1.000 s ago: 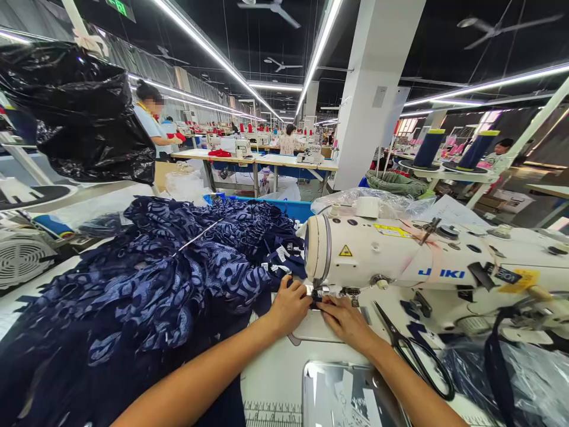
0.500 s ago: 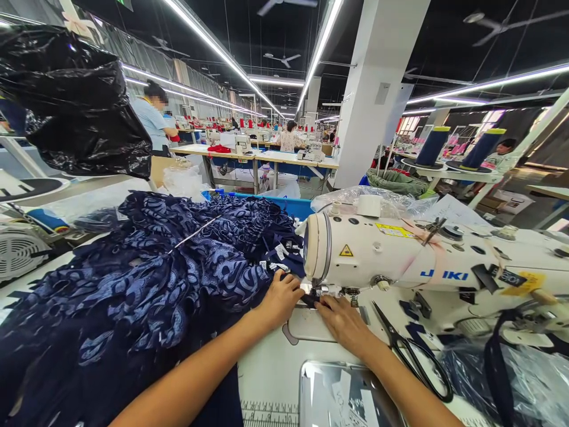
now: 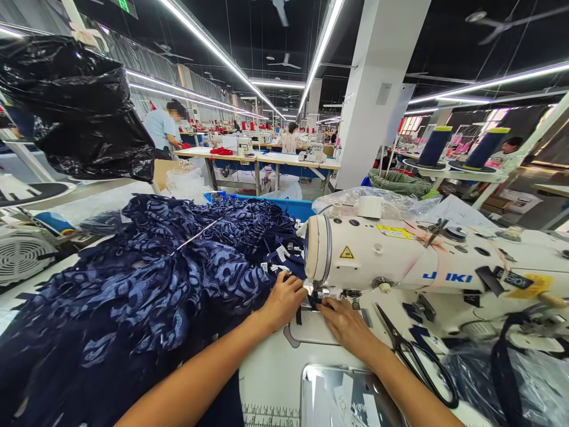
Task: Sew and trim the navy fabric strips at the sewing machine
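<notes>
At the head of a white sewing machine (image 3: 355, 246), both of my hands work close to the needle. My left hand (image 3: 285, 301) is closed, its curled fingers on dark navy fabric left of the presser foot. Just right of the foot, my right hand (image 3: 345, 323) pinches a narrow navy strip (image 3: 315, 298) that runs under it. A short dark end (image 3: 298, 315) hangs below my left fingertips. The fingers partly hide the fabric and the needle. A large heap of navy patterned garments (image 3: 178, 279) with white labels lies against my left forearm.
Black scissors (image 3: 420, 362) lie right of my right forearm. A metal tray (image 3: 331, 394) with paper labels sits in front of me. Navy thread cones (image 3: 435, 147) stand behind the machine. A black plastic bag (image 3: 89, 112) hangs at upper left. Other people work farther back.
The view has shifted slightly. A short dark strip end now shows below my left fingers. Both hands stay at the needle. A person at the back left has leaned forward.
</notes>
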A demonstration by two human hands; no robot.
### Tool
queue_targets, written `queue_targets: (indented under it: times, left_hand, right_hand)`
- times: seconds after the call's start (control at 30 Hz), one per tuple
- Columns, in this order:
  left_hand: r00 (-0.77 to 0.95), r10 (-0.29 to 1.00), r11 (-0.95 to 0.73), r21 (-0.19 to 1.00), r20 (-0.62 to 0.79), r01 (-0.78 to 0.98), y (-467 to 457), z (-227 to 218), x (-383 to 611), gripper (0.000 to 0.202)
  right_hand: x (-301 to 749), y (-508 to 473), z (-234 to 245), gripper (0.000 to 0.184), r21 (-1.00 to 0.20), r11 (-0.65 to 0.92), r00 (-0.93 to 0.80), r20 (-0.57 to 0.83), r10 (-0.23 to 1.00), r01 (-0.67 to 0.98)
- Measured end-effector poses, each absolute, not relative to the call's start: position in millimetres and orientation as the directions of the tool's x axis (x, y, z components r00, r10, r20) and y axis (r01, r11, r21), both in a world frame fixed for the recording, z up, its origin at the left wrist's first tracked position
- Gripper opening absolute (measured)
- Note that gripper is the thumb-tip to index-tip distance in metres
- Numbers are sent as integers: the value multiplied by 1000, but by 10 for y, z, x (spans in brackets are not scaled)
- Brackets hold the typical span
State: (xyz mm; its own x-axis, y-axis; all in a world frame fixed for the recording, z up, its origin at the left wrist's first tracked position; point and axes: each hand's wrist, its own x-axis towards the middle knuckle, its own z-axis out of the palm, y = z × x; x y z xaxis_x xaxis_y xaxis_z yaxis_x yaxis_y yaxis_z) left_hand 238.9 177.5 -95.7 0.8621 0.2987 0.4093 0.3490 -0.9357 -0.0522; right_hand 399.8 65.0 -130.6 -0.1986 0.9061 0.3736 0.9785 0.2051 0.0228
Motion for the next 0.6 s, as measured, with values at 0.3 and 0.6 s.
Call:
queue_targets:
  times: [0.3, 0.6]
  left_hand:
    - [884, 257, -923, -173, 391, 345, 1835, -915, 2352, 16]
    - [893, 262, -941, -109, 366, 321, 1726, -987, 2418, 14]
  right_hand:
    - [3994, 661, -1316, 31, 31, 212, -207, 399, 893, 977]
    - [4001, 664, -1324, 34, -35, 207, -179, 378, 908, 978]
